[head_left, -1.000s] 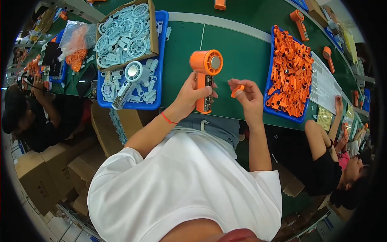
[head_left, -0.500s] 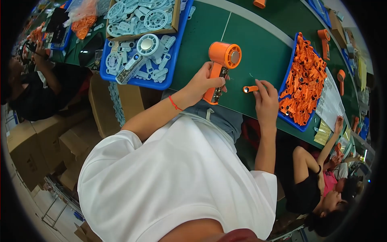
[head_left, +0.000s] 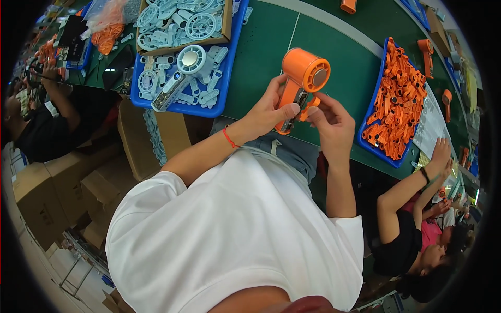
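Note:
My left hand point(head_left: 271, 108) is closed round the handle of an orange handheld fan point(head_left: 305, 68), its round head pointing away from me and to the right. The handle's side lies open and shows a circuit board point(head_left: 299, 98). Between the fingers of my right hand point(head_left: 334, 117) is a small orange cover piece point(head_left: 311, 108), held against or just beside that open side. My fingers partly hide the piece, so I cannot tell whether it touches the handle.
On the right a blue tray point(head_left: 369, 119) holds many small orange parts. At left, a blue tray point(head_left: 222, 86) carries light-blue parts, a light-blue fan point(head_left: 192, 60) and a cardboard box point(head_left: 228, 26). A co-worker's arm point(head_left: 402, 193) reaches in at right.
My right hand has brought the orange cover piece leftward from over the table to the fan's handle. The fan has shifted slightly right. The co-worker's arm at right has moved.

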Motion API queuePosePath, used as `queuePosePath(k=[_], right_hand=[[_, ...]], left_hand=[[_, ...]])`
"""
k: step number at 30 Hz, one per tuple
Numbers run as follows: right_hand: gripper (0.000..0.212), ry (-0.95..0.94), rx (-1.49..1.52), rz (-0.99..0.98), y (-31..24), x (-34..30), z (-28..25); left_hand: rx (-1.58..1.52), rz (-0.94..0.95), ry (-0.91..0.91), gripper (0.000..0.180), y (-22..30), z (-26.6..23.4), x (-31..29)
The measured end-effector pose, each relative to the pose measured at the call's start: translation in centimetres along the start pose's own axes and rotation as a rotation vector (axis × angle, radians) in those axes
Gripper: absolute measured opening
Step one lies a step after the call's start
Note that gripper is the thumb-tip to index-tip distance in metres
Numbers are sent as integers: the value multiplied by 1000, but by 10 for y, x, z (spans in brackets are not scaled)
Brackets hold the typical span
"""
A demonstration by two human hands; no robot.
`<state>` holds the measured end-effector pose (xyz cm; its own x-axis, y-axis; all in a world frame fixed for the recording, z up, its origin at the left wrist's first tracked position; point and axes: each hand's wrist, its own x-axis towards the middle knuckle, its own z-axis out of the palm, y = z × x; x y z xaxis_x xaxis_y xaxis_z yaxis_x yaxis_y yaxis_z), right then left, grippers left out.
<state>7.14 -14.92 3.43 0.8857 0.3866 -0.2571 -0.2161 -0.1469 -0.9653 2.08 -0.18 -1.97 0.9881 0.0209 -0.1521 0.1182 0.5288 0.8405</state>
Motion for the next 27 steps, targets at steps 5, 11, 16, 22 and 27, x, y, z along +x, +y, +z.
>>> queuePosePath(k=[5,11,16,22,27], right_hand=[[29,86,79,17,10,-1,10],[25,201,9,57,11,0,14],[23,175,23,18,18,3,7],[22,177,-110,45,11,5,5],[35,57,-142,61,23,10,-1]], left_hand=[[133,-75,-64,78,6,-7,-1],[628,156,-7,83,-1,-1,2],[777,131,13,82,8,5,4],[791,64,22,73,7,8,0],[656,-90,-41,62,19,11,3]])
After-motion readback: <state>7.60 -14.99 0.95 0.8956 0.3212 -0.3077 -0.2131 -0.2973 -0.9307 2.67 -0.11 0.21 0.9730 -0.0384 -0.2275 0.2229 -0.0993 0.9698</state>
